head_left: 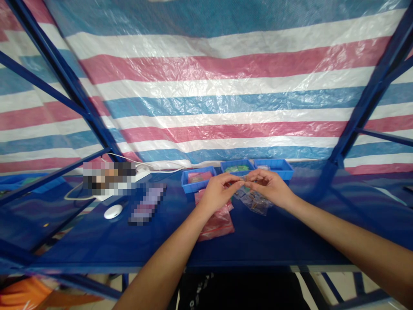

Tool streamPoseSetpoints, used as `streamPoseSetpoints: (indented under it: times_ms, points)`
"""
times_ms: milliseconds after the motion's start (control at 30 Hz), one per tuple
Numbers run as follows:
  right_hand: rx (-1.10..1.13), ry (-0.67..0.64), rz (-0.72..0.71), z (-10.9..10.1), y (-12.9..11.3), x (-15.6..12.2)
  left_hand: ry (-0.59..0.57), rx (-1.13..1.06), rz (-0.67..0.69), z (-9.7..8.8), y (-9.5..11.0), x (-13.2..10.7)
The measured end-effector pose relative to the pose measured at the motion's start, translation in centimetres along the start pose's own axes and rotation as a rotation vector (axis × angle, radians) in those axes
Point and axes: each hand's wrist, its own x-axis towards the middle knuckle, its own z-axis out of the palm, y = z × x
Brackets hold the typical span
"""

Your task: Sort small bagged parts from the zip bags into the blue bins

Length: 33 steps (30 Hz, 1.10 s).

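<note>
My left hand [220, 192] and my right hand [270, 187] meet over the blue table, thumbs and fingertips pinched close together. Between them shows the edge of a small clear plastic bag [244, 177], partly covered by my fingers. Just below, more clear plastic bags [256, 203] with small items inside lie on the table; what the items are is too small to tell. Pink plastic bags [217, 224] lie beneath and in front of my left wrist, overlapping each other.
Behind my hands stand three blue bins: a left bin [190, 187] with pink bags, a middle bin [226, 165] with green contents, a right bin [285, 174]. Leftward are a blurred phone-like object [148, 204], a white rounded case [113, 211] and a white power strip [142, 173] with cables.
</note>
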Motion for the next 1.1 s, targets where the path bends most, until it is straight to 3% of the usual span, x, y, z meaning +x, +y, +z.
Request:
streamPoseSetpoints:
  times_ms: [467,800,1100]
  points:
    - [0.021,0.002,-0.017,0.3,-0.6,-0.2,0.023,-0.061,-0.029,0.4,0.2,-0.1]
    - [-0.210,0.016,-0.237,-0.3,-0.6,-0.1,0.108,0.032,0.110,-0.1,-0.1,0.2]
    - [-0.272,0.020,-0.213,-0.3,-0.8,-0.1,0.034,-0.039,-0.037,0.1,-0.7,-0.1]
